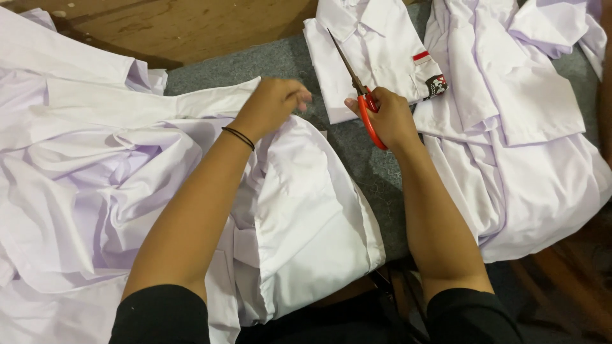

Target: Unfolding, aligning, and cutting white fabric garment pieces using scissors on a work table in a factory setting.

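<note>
Orange-handled scissors [363,95] gripped in right hand [389,118], left hand [271,105] pinching white shirt [306,210]

Around our work: shirts, cloth and a table

We see a folded white shirt [376,54] with a red and black patch on its pocket lying on the grey felt mat [373,169], and just beside it, to the right, a loose pile of white shirts [523,127] spreads over the mat's edge. Bare wooden tabletop [185,25] shows along the top, and a wooden stool frame [561,280] stands at lower right.
</note>
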